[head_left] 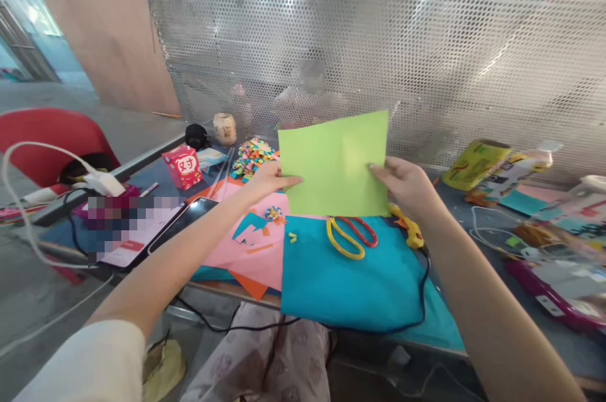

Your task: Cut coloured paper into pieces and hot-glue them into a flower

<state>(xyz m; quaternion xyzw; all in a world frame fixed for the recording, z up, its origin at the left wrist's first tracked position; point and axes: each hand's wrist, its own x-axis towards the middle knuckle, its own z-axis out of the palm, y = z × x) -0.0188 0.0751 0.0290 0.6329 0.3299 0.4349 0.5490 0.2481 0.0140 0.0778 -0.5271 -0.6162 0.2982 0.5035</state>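
A sheet of light green paper (326, 168) is held up above the table between my two hands. My left hand (272, 180) pinches its left edge, thumb on the near face. On the right edge, my right hand (402, 178) grips it the same way, fingers behind. Below the sheet, scissors (348, 241) with one yellow and one red handle lie on blue paper (331, 288); their blades are hidden. A yellow glue gun (413, 235) rests by my right wrist. Near my left forearm, orange and blue scraps (250, 228) and a small paper flower (273, 213) lie on pink paper (227, 257).
Behind the table stands a perforated metal panel (284, 29). A heap of colourful paper pieces (253, 156), a red box (182, 166) and a phone (182, 228) are at left. At right are a yellow-green roll (476, 165) and a purple power strip (544, 295). A black cord (379, 329) crosses the front edge.
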